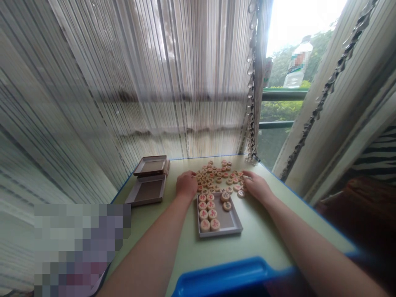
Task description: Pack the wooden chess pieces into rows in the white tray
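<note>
Many round wooden game pieces (219,180) lie loosely spread at the far part of the pale green table. At their left edge is my left hand (187,185), its fingertips by the pieces; what it grips, if anything, is too small to tell. My right hand (255,185) rests at the right edge of the spread, thumb and fingers apart, beside several pieces. Nearer to me, a shallow box (227,225) holds two columns of pieces with red characters (203,214) on its left side. Two pieces with dark characters (227,206) sit at its upper right.
Open shallow boxes (148,190) stand at the table's left, one set on a stack (151,165). A blue plastic edge (222,274) crosses the near side. Striped curtains (185,82) hang behind, and a bottle (297,64) stands at the window.
</note>
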`<move>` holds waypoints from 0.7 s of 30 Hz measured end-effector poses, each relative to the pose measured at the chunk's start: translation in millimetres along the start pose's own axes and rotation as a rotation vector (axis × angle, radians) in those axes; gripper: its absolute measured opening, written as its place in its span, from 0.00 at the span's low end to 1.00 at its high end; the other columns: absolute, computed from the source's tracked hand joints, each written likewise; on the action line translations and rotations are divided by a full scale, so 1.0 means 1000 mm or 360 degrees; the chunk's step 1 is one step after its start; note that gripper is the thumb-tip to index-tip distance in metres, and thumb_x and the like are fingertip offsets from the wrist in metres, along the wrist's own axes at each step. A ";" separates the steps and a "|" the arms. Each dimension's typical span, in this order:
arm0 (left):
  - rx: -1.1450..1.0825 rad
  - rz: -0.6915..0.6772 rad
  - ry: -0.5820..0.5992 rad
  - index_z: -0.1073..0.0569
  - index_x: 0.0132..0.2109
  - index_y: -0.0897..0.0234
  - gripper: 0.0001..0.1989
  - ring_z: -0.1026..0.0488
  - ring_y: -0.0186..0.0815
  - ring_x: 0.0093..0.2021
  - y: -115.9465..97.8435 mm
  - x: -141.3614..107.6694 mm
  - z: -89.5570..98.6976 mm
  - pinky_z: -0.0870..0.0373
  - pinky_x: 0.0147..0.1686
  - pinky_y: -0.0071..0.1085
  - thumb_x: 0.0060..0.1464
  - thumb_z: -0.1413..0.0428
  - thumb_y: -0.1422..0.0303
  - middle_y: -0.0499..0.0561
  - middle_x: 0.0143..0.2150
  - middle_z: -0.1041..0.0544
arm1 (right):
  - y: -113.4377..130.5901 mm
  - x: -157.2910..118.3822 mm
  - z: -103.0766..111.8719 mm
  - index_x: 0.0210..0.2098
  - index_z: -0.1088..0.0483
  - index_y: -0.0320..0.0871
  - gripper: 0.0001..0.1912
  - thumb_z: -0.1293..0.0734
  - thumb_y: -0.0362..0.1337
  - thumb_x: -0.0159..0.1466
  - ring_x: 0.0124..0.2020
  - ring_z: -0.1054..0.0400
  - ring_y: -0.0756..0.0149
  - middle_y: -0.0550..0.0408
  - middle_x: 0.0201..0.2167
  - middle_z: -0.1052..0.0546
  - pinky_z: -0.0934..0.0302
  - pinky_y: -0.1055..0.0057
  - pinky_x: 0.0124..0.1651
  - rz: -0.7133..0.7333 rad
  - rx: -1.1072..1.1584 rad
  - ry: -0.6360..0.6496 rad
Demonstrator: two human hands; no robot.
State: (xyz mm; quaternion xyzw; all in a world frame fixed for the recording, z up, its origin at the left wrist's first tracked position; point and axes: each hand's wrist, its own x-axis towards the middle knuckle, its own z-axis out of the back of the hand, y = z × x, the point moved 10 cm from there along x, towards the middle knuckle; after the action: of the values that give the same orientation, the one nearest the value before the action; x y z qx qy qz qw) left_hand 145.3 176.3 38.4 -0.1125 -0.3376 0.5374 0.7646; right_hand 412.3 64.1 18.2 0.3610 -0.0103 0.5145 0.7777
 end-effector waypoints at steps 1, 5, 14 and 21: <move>-0.0011 -0.0029 -0.0004 0.25 0.38 0.64 0.15 0.30 0.39 0.46 -0.002 0.000 0.000 0.36 0.49 0.34 0.49 0.55 0.76 0.55 0.43 0.24 | 0.001 0.000 0.001 0.46 0.29 0.42 0.22 0.44 0.33 0.55 0.43 0.30 0.61 0.50 0.43 0.24 0.36 0.67 0.45 0.0012 0.0003 -0.0007; -0.0025 -0.0193 0.0037 0.24 0.42 0.62 0.16 0.33 0.38 0.52 -0.016 -0.002 -0.005 0.41 0.55 0.34 0.51 0.53 0.75 0.51 0.47 0.25 | 0.013 -0.003 0.003 0.46 0.28 0.43 0.20 0.43 0.33 0.56 0.44 0.31 0.61 0.50 0.42 0.24 0.38 0.66 0.48 0.0114 0.0020 -0.0044; -0.0247 -0.0272 0.0331 0.24 0.44 0.59 0.17 0.39 0.36 0.59 -0.018 0.005 -0.028 0.43 0.58 0.35 0.53 0.54 0.73 0.49 0.49 0.26 | 0.058 -0.016 -0.011 0.43 0.28 0.41 0.17 0.43 0.33 0.59 0.47 0.35 0.61 0.48 0.41 0.24 0.42 0.62 0.53 0.0582 0.0183 0.0116; -0.0426 -0.0184 0.0369 0.23 0.40 0.57 0.15 0.29 0.35 0.49 -0.009 0.009 -0.036 0.36 0.52 0.33 0.51 0.52 0.73 0.47 0.45 0.23 | 0.096 -0.009 -0.021 0.38 0.25 0.46 0.15 0.41 0.30 0.58 0.45 0.34 0.61 0.53 0.42 0.24 0.41 0.62 0.51 0.0737 0.0046 0.0278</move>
State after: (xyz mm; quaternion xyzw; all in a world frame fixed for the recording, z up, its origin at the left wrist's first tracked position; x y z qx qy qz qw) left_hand 176.4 188.0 20.0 -0.2547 -0.3217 0.4262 0.8062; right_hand 323.3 89.4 51.5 0.3142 -0.0182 0.7083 0.6319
